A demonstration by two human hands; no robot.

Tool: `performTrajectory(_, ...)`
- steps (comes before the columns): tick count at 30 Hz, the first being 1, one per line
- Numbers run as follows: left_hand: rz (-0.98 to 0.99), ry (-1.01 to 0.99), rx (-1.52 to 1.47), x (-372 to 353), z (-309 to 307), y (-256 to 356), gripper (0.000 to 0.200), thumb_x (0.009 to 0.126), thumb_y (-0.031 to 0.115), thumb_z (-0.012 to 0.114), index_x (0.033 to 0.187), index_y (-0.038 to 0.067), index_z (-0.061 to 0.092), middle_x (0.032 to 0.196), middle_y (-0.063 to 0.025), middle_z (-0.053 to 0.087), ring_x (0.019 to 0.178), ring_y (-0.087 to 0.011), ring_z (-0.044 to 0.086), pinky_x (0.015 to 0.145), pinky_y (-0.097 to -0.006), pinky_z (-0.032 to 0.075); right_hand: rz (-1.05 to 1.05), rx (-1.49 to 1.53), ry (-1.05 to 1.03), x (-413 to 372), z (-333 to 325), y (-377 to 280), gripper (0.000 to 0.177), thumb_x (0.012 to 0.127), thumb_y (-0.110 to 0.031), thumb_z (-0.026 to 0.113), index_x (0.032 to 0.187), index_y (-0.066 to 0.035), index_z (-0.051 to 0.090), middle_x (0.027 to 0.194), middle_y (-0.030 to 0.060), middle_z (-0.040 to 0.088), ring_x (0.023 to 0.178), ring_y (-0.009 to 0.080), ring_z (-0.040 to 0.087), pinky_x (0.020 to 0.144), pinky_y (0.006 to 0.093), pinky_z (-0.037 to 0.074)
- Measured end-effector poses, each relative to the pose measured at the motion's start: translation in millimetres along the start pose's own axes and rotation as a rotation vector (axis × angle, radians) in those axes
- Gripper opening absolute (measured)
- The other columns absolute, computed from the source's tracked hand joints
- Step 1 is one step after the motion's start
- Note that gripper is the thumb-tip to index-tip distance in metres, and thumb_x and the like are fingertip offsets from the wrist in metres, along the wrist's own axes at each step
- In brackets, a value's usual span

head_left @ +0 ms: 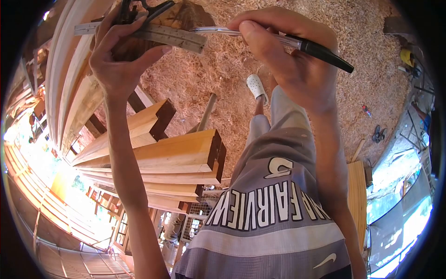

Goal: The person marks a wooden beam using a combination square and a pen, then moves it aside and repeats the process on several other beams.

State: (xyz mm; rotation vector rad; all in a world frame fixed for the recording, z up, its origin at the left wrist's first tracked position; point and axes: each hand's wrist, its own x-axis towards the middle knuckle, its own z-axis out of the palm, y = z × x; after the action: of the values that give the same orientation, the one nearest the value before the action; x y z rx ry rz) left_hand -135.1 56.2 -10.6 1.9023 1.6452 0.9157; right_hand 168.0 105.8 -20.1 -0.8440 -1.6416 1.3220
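Observation:
At the upper left, my left hand (118, 60) is closed on a metal ruler (179, 38), its fingers and thumb pressing it along a brown wooden piece (186, 16). A black tool (147, 10) lies by the fingertips at the top edge. My right hand (290, 56) pinches a clear pen (218, 30) with a black cap (325, 55) on its rear end. The pen's tip points left and is close to the ruler's upper edge at the wooden piece; whether it touches, I cannot tell.
Several stacked timber beams (181, 153) jut in from the left below the left forearm. Long curved-looking boards (69, 69) stand at the far left. Wood shavings (200, 79) cover the ground. A white clog (255, 86) is on a foot below.

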Motion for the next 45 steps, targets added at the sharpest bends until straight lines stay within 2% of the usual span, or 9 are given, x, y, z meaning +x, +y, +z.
performTrajectory(5, -0.004, 0.006, -0.055, 0.2, 0.6, -0.2, 0.053, 0.069, -0.004, 0.094, 0.117, -0.007, 0.072, 0.15, -0.0189, 0.053, 0.106, -0.0184, 0.071, 0.087, -0.0297, 0.064, -0.025, -0.098, 0.037, 7.0, 3.9, -16.2, 0.015, 0.09, -0.009, 0.075, 0.093, 0.006, 0.073, 0.072, 0.0129, 0.071, 0.058, 0.0149, 0.065, 0.053, 0.0292, 0.05)
performTrajectory(7, -0.004, 0.009, -0.041, -0.3, 0.2, -1.0, 0.053, 0.068, -0.003, 0.094, 0.117, -0.006, 0.073, 0.149, -0.019, 0.053, 0.108, -0.0191, 0.071, 0.089, -0.0303, 0.064, 0.134, -0.028, -0.081, 1.3, -7.7, -5.7, 0.016, 0.098, -0.007, 0.065, 0.103, 0.001, 0.079, 0.085, 0.0061, 0.076, 0.07, 0.0039, 0.064, 0.06, 0.0191, 0.048)
performTrajectory(16, 0.019, 0.025, -0.034, -2.8, -2.8, -9.6, 0.055, 0.065, 0.0, 0.097, 0.115, -0.005, 0.074, 0.147, -0.0163, 0.056, 0.123, -0.0219, 0.065, 0.098, -0.0337, 0.061, 0.289, -0.003, -0.079, 2.9, -7.8, -22.3, 0.017, 0.098, -0.007, 0.064, 0.104, 0.001, 0.079, 0.083, 0.0042, 0.074, 0.073, 0.0042, 0.066, 0.06, 0.0211, 0.048)
performTrajectory(19, 0.022, 0.022, 0.037, -1.2, -2.5, -5.2, 0.055, 0.065, 0.001, 0.097, 0.114, -0.004, 0.075, 0.147, -0.0167, 0.057, 0.125, -0.0222, 0.064, 0.099, -0.033, 0.06, -0.022, -0.108, -0.122, 12.7, -2.5, -8.0, 0.016, 0.098, -0.008, 0.066, 0.105, 0.0, 0.078, 0.08, 0.0032, 0.073, 0.069, 0.0041, 0.064, 0.057, 0.0201, 0.047)
performTrajectory(28, -0.07, 0.017, -0.189, -2.5, -0.9, -1.6, 0.053, 0.07, -0.003, 0.094, 0.118, -0.006, 0.073, 0.145, -0.0114, 0.055, 0.115, -0.0179, 0.068, 0.095, -0.0299, 0.062, -0.104, 0.017, -0.07, 35.7, 14.1, 0.6, 0.015, 0.094, -0.011, 0.072, 0.097, 0.004, 0.074, 0.075, 0.0096, 0.072, 0.06, 0.0117, 0.064, 0.054, 0.0268, 0.049)
performTrajectory(31, -0.076, 0.077, 0.0, 9.3, -2.9, 16.5, 0.058, 0.049, 0.024, 0.102, 0.098, 0.005, 0.079, 0.146, -0.0241, 0.056, 0.127, -0.0363, 0.055, 0.109, -0.0491, 0.04, -0.115, 0.114, -0.083, 46.2, 21.5, -0.4, 0.018, 0.095, -0.01, 0.073, 0.094, 0.007, 0.073, 0.072, 0.0113, 0.071, 0.06, 0.013, 0.064, 0.055, 0.0282, 0.05)
performTrajectory(34, -0.11, 0.073, -0.05, 6.0, 0.1, 13.2, 0.056, 0.048, 0.019, 0.103, 0.096, 0.002, 0.079, 0.148, -0.0259, 0.054, 0.127, -0.0363, 0.055, 0.107, -0.0463, 0.043, -0.117, 0.041, -0.154, 61.6, 23.6, -6.3, 0.02, 0.097, -0.012, 0.07, 0.093, 0.008, 0.073, 0.071, 0.0096, 0.07, 0.061, 0.0118, 0.063, 0.055, 0.0282, 0.049)
performTrajectory(36, -0.018, -0.009, -0.213, -0.5, 2.2, -1.3, 0.052, 0.072, -0.006, 0.092, 0.119, -0.008, 0.071, 0.146, -0.0103, 0.054, 0.11, -0.017, 0.07, 0.093, -0.0295, 0.064, -0.066, 0.098, -0.206, 66.7, 20.9, -11.8, 0.024, 0.099, -0.015, 0.069, 0.092, 0.008, 0.072, 0.07, 0.0093, 0.069, 0.062, 0.0116, 0.063, 0.055, 0.0286, 0.049)
performTrajectory(45, -0.087, -0.016, -0.189, 2.2, -3.4, 4.7, 0.052, 0.072, -0.009, 0.09, 0.119, -0.009, 0.07, 0.148, -0.0112, 0.052, 0.11, -0.0193, 0.07, 0.093, -0.0321, 0.065, -0.092, -0.043, -0.24, 69.0, 25.1, -25.2, 0.016, 0.093, -0.013, 0.068, 0.088, 0.002, 0.07, 0.067, 0.0126, 0.063, 0.056, 0.0201, 0.06, 0.055, 0.0319, 0.046)
